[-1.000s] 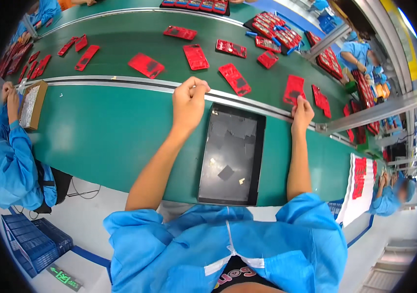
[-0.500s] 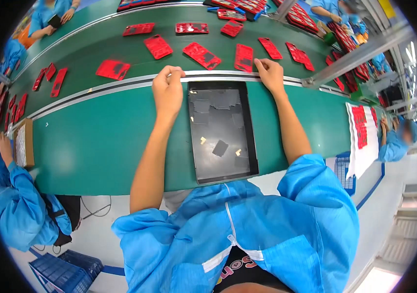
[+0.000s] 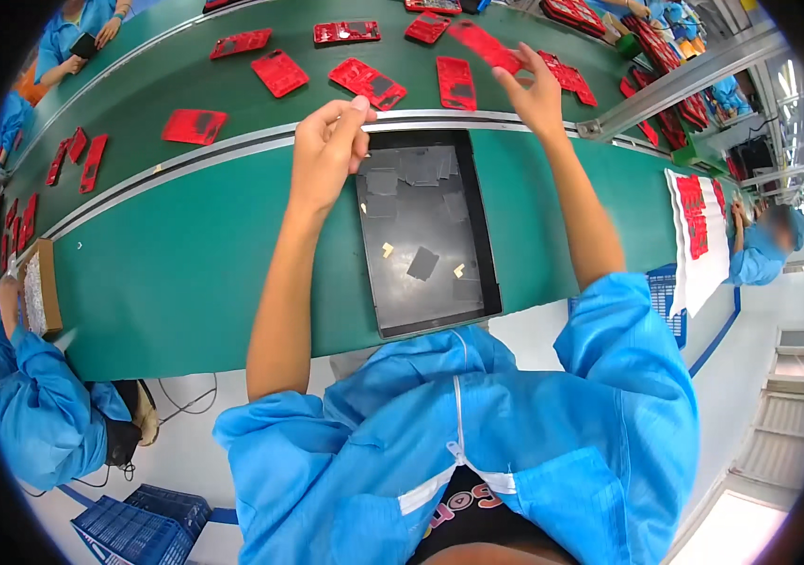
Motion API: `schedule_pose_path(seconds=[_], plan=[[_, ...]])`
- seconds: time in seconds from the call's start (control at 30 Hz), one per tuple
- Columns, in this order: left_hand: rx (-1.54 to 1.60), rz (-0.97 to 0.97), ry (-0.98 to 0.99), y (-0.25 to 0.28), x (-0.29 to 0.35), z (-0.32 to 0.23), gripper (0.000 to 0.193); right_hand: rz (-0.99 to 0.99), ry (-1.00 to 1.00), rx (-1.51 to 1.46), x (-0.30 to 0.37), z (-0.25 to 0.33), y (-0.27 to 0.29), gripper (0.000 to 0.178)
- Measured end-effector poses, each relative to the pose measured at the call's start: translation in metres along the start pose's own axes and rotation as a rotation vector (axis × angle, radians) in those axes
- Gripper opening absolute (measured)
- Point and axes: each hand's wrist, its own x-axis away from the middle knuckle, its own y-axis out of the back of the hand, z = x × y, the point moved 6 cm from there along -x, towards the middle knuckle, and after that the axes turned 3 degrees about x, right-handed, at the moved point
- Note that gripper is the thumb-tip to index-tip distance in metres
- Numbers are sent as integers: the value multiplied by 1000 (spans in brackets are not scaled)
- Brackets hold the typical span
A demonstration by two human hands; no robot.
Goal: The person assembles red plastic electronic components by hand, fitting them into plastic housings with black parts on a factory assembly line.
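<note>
A red phone housing (image 3: pixel 484 45), smeared by motion, is pinched at one end between the thumb and fingers of my right hand (image 3: pixel 541 99), over the dark green belt (image 3: pixel 232 89). My left hand (image 3: pixel 324 151) is closed, thumb pressed against the curled fingers, above the belt's near metal rail; whatever it may hold is hidden. Between my arms a shallow black tray (image 3: pixel 490 245) lies on the green table (image 3: pixel 185 254). Inside it are several thin dark grey pieces (image 3: pixel 423 264) and small cream-coloured bits (image 3: pixel 459 271). Another red phone housing (image 3: pixel 456 84) rests on the belt between my hands.
More red phone housings (image 3: pixel 194 126) are scattered along the belt. A slanting metal post (image 3: pixel 675 80) rises at the right. White cloth (image 3: pixel 689 254) with red parts hangs over the table edge. A cardboard box (image 3: pixel 47 282) stands left, beside a co-worker in blue (image 3: pixel 34 405).
My right hand has risen off the rail and reached forward, lifting a red phone housing from the belt. The left hand stays closed near the rail. The whole view has shifted slightly.
</note>
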Motion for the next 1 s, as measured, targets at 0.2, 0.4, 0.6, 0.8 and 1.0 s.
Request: schedule_pose_path(seconds=[0.2, 0.4, 0.6, 0.8, 1.0], plan=[[67, -9, 39, -20, 4, -18, 35, 355, 380, -218, 60, 172, 24, 80], [186, -171, -12, 14, -6, -13, 26, 619, 107, -38, 79, 146, -8, 43], [286, -196, 19, 26, -4, -12, 32, 685, 462, 327, 92, 165, -40, 31], [339, -184, 32, 22, -7, -6, 28, 470, 379, 120, 81, 160, -34, 17], [409, -110, 91, -3, -4, -9, 31, 426, -235, -444, 74, 127, -19, 9]])
